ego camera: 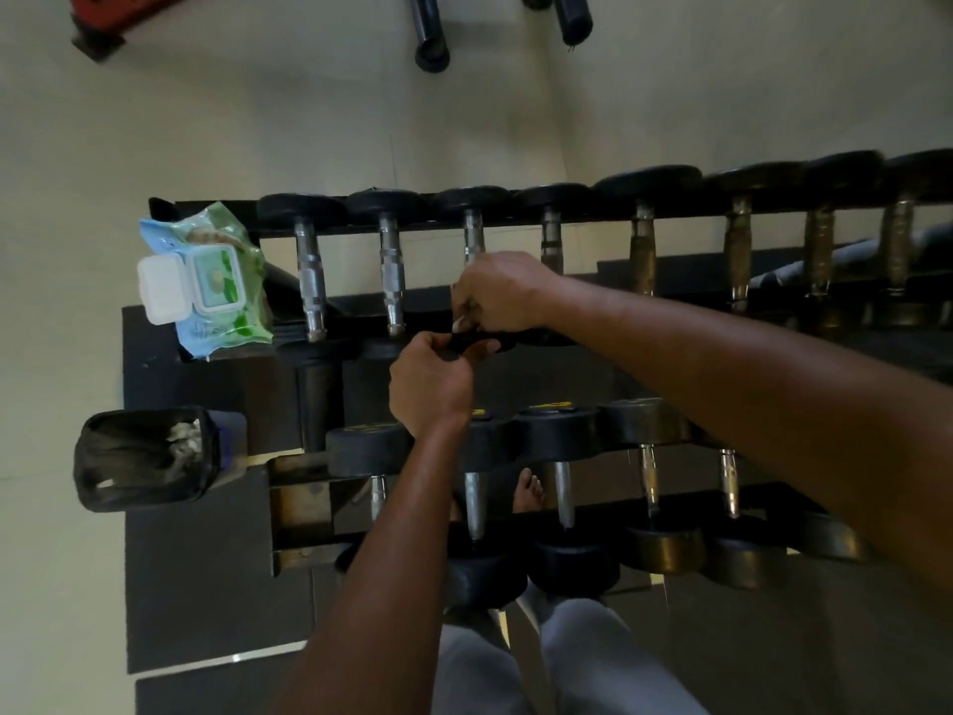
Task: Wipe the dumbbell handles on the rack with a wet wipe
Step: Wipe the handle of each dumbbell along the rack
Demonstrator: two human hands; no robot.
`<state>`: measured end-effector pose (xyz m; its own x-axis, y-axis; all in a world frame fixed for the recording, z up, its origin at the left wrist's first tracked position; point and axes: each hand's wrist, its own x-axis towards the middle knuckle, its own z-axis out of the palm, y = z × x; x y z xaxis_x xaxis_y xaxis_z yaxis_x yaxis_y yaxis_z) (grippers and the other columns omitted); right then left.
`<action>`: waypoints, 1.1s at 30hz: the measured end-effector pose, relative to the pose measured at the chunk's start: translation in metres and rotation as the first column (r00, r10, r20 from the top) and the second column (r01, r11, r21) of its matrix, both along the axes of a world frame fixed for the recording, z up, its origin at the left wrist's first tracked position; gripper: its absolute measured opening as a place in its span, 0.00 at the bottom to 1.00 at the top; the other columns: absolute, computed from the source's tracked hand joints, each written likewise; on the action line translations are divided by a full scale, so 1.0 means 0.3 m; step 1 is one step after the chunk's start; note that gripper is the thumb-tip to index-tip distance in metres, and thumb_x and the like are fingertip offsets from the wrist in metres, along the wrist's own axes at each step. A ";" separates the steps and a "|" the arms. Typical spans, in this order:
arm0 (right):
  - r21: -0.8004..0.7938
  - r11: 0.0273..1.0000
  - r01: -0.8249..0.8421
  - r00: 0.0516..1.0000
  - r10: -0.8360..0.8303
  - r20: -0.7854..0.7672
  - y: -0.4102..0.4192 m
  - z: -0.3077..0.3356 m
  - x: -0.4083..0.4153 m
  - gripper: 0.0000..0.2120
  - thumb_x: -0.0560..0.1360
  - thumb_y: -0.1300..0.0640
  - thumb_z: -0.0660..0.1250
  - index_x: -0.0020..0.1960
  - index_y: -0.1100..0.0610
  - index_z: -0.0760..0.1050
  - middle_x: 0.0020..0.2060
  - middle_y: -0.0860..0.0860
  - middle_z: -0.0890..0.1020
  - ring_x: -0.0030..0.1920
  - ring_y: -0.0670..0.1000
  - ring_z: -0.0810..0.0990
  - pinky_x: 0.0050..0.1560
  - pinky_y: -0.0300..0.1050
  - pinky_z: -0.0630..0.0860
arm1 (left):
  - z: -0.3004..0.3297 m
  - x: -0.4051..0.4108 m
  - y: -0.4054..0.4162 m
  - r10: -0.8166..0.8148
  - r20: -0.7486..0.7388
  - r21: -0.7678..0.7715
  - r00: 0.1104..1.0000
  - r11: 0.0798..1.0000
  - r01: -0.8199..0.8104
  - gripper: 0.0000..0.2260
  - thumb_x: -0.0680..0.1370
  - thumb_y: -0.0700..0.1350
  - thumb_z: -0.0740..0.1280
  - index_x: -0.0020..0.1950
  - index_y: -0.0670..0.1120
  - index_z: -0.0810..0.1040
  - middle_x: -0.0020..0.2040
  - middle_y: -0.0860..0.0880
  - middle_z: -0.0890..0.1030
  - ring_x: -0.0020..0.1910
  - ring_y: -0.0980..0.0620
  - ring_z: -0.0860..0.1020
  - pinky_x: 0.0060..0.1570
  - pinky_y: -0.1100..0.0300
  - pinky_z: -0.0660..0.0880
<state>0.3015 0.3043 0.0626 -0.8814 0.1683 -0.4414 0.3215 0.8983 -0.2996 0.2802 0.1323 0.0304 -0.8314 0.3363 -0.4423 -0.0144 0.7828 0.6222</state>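
- right grip (497,294): fingers curled down around the third dumbbell handle (473,234) from the left on the upper tier of the rack (296,513); a sliver of pale wipe (459,322) peeking out under the fingertips.
- left grip (430,384): fingers curled, pinching the near black head (485,343) of that same dumbbell, just below the right grip; both nearly touching.
- upper tier: row of dumbbells lying front to back, black heads at the far and near rails; shiny knurled handles on the left (309,281), rusty brown handles (642,255) toward the right.
- lower tier: more dumbbells (557,436) with black heads, some marked in yellow, steel handles pointing toward the viewer.
- wet wipe pack (206,281): blue and green, white flip lid open, lying at the left end of the upper tier, beside the first dumbbell.
- black bin (144,459): on the floor to the left of the rack, below the pack, crumpled pale wipes inside.
- bare foot (527,495) seen through the lower tier; light grey trouser legs (582,657) at the bottom.
- dark mats (206,585) under the rack on a pale floor (258,121).
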 end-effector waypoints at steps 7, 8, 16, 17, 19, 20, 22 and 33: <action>-0.398 0.714 0.575 0.773 -0.634 -0.021 0.096 0.033 0.233 0.08 0.81 0.52 0.74 0.59 0.48 0.84 0.53 0.44 0.84 0.52 0.44 0.82 0.53 0.44 0.79 | 0.040 0.046 0.019 -0.081 -0.133 0.014 0.988 0.996 0.083 0.22 0.74 0.62 0.79 0.58 0.50 0.80 0.56 0.52 0.81 0.51 0.50 0.81 0.44 0.56 0.73; -0.450 0.644 0.619 0.712 -0.702 -0.024 0.112 0.038 0.275 0.09 0.81 0.52 0.74 0.61 0.49 0.84 0.55 0.45 0.84 0.54 0.45 0.82 0.52 0.43 0.80 | 0.047 0.071 0.032 -0.102 -0.174 0.035 0.979 0.993 0.110 0.20 0.76 0.59 0.78 0.59 0.49 0.79 0.56 0.51 0.79 0.51 0.50 0.81 0.44 0.56 0.73; -0.658 0.318 0.683 0.501 -0.859 0.104 0.197 0.045 0.482 0.12 0.85 0.57 0.68 0.68 0.49 0.80 0.56 0.52 0.83 0.50 0.52 0.88 0.49 0.49 0.88 | 0.048 0.298 0.228 -0.190 -0.117 0.096 0.975 0.975 0.202 0.28 0.75 0.66 0.77 0.63 0.47 0.79 0.57 0.51 0.77 0.52 0.54 0.78 0.48 0.57 0.77; -0.664 0.302 0.684 0.492 -0.863 0.114 0.207 0.042 0.493 0.12 0.85 0.57 0.68 0.68 0.50 0.80 0.56 0.52 0.83 0.50 0.51 0.88 0.49 0.48 0.87 | 0.031 0.308 0.244 -0.177 -0.105 0.070 0.979 0.980 0.185 0.28 0.74 0.65 0.78 0.63 0.47 0.80 0.58 0.50 0.76 0.53 0.52 0.78 0.49 0.57 0.77; -0.662 0.299 0.687 0.491 -0.863 0.119 0.228 0.031 0.504 0.12 0.85 0.56 0.69 0.68 0.51 0.80 0.56 0.53 0.84 0.50 0.51 0.88 0.48 0.47 0.87 | 0.005 0.309 0.266 -0.129 -0.087 0.032 0.988 0.991 0.132 0.27 0.72 0.63 0.81 0.62 0.47 0.82 0.58 0.49 0.79 0.53 0.51 0.81 0.51 0.55 0.80; -0.661 0.304 0.686 0.497 -0.859 0.120 0.237 0.027 0.508 0.12 0.85 0.56 0.69 0.67 0.50 0.81 0.56 0.52 0.84 0.50 0.51 0.88 0.49 0.47 0.87 | -0.006 0.305 0.272 -0.104 -0.078 0.018 0.992 0.994 0.106 0.27 0.71 0.63 0.82 0.61 0.48 0.83 0.57 0.49 0.81 0.53 0.51 0.82 0.52 0.54 0.82; -0.674 0.297 0.676 0.508 -0.851 0.135 0.253 0.025 0.507 0.11 0.85 0.56 0.68 0.66 0.50 0.82 0.56 0.52 0.83 0.52 0.51 0.87 0.52 0.46 0.87 | -0.017 0.299 0.281 -0.079 -0.062 -0.011 0.995 0.997 0.078 0.27 0.69 0.62 0.83 0.61 0.48 0.83 0.56 0.49 0.84 0.52 0.51 0.83 0.47 0.56 0.81; -0.284 0.935 0.212 0.937 -0.277 -0.213 0.270 -0.040 0.427 0.07 0.82 0.57 0.71 0.58 0.53 0.85 0.54 0.48 0.82 0.52 0.46 0.80 0.53 0.43 0.79 | -0.005 0.317 0.284 -0.019 -0.084 -0.064 0.996 0.998 0.014 0.28 0.68 0.64 0.83 0.62 0.54 0.83 0.57 0.55 0.84 0.54 0.54 0.83 0.44 0.56 0.78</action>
<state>0.4295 0.3854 0.0507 -0.9130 0.3036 -0.2727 0.4080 0.6847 -0.6039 0.3754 0.2176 0.0289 -0.8612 0.3242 -0.3916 0.0495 0.8201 0.5700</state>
